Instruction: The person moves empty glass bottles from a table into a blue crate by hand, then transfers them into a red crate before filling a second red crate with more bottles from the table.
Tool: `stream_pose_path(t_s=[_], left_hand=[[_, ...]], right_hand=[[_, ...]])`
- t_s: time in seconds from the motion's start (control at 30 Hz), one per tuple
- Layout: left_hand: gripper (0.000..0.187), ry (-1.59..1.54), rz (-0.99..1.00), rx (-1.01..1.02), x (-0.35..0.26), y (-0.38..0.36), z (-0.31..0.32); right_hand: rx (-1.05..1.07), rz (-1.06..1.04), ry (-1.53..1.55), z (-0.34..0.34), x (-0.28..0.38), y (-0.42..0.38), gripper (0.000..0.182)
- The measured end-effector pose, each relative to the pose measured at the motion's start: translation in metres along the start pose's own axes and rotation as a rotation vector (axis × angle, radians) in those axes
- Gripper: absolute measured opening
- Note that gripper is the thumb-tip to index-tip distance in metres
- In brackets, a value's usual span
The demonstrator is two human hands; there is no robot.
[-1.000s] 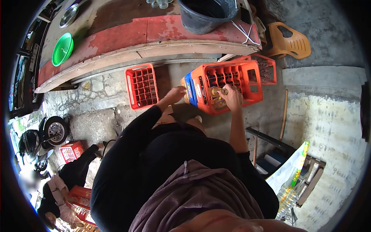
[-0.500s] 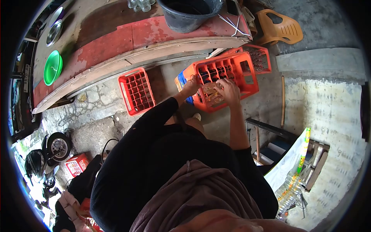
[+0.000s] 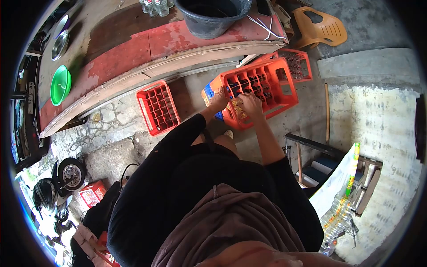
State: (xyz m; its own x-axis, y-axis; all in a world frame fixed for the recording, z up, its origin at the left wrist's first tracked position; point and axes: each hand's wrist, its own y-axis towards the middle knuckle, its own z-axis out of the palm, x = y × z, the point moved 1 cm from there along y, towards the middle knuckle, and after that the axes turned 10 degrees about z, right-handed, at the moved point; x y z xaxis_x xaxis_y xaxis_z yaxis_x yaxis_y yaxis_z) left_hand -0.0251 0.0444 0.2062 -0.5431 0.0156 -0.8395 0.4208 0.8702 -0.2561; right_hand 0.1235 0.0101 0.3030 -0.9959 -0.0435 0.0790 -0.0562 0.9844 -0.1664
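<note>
A tall orange-red plastic bottle crate (image 3: 281, 99) stands on the floor before me, with blue on its left side. Its divided compartments hold dark bottles (image 3: 247, 82). My left hand (image 3: 218, 101) is closed on the crate's left rim, thumb uppermost. Over the crate's near left compartments, my right hand (image 3: 251, 106) reaches down with its fingers curled together. Beside those fingers, yellowish contents (image 3: 239, 109) show between the dividers. What the right fingers hold is hidden.
A red divided crate (image 3: 159, 108) stands to the left, another crate (image 3: 307, 66) behind. The worn red bench (image 3: 129, 49) carries a black tub (image 3: 211, 26), glass bottles (image 3: 155, 8) and a green bowl (image 3: 61, 85). An orange chair (image 3: 322, 29) stands back right; plastic bottles (image 3: 337, 220) lie lower right.
My right hand has moved slightly left and down toward the compartments. The clear, brownish thing under its fingers before no longer shows there. My left hand stays on the rim.
</note>
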Motion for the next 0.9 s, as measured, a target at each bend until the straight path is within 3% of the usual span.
stream_pose_path(t_s=[0.23,0.5,0.53,0.63,0.67,0.7,0.77,0.8,0.87,0.9], left_hand=[[0.055,0.004,0.002,0.037,-0.009,-0.006,-0.01],[0.057,-0.044,0.081,-0.017,-0.004,-0.009,-0.011],[0.061,-0.03,0.143,-0.067,0.004,-0.007,-0.007],[0.067,-0.078,-0.025,0.009,0.004,-0.008,-0.007],[0.068,-0.071,-0.025,0.025,0.022,0.001,0.001],[0.078,-0.077,0.093,-0.08,0.051,0.015,0.014],[0.069,-0.148,0.252,-0.023,0.036,0.008,0.009],[0.066,-0.474,-0.067,0.055,0.066,0.029,0.016],[0.046,-0.525,0.013,0.056,0.078,0.028,0.022],[0.063,-0.909,-0.265,0.016,0.081,0.042,0.02]], right_hand=[[0.103,0.204,0.061,0.027,-0.002,-0.038,0.04],[0.134,0.45,0.504,0.029,0.001,-0.074,0.068],[0.108,0.476,0.51,0.026,0.0,-0.077,0.068],[-0.034,0.554,0.595,0.022,-0.017,-0.097,0.062],[-0.103,0.479,0.628,0.021,-0.026,-0.107,0.058],[-0.176,0.41,0.651,0.017,-0.038,-0.118,0.053],[-0.255,0.471,0.642,-0.009,-0.056,-0.148,0.05],[-0.277,0.465,0.643,-0.023,-0.065,-0.166,0.047],[-0.4,0.539,0.596,-0.049,-0.093,-0.211,0.047],[-0.432,0.59,0.605,-0.067,-0.106,-0.234,0.045]])
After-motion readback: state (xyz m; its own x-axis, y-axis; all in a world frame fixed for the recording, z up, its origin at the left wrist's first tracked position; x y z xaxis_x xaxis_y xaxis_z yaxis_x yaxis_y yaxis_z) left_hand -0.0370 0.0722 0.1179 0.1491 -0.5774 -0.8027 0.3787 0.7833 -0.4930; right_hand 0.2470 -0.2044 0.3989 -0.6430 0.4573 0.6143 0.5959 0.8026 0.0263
